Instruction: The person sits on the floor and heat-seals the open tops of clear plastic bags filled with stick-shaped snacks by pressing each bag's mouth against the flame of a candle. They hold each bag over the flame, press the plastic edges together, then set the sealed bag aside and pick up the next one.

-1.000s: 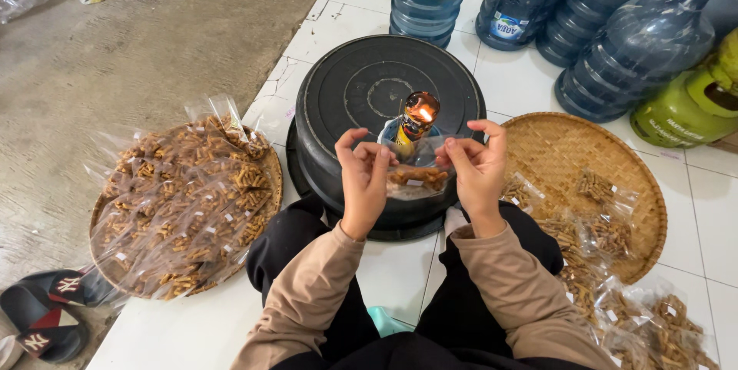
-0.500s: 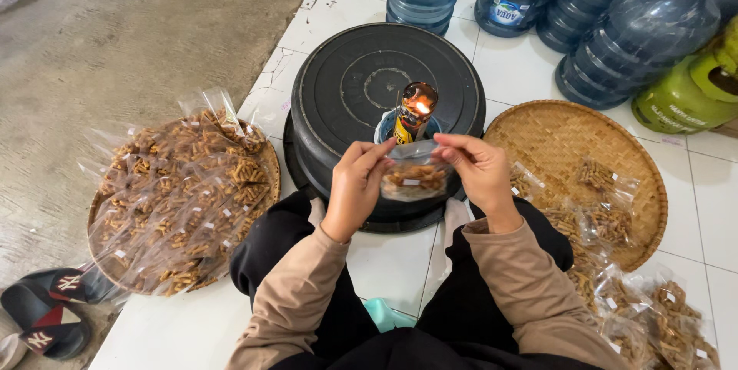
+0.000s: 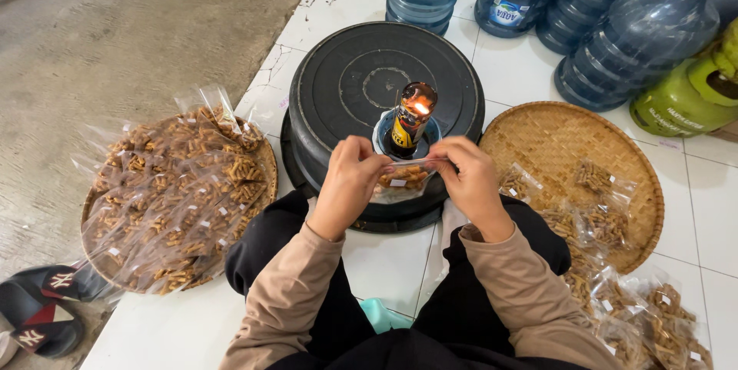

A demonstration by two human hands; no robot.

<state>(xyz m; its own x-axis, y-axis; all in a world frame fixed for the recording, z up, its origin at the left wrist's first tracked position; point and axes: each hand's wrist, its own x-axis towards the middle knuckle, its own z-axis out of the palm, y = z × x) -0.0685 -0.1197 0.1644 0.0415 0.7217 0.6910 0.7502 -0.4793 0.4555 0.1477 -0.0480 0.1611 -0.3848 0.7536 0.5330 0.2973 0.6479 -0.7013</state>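
Both hands now lower than half a second back, left hand [image 3: 350, 185] and right hand [image 3: 470, 182] pinching the snack bag [image 3: 401, 179] taut. Held just below the flame of the bottle lamp [image 3: 410, 118] on the black tub [image 3: 369, 85].

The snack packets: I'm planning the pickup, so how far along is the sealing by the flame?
Looks done: a heap of filled packets on the left woven tray. In hand: the left hand and right hand hold one small packet by its top, close to the lit bottle lamp on the black tub. Probably left: the loose packets on the right tray and floor beside it.
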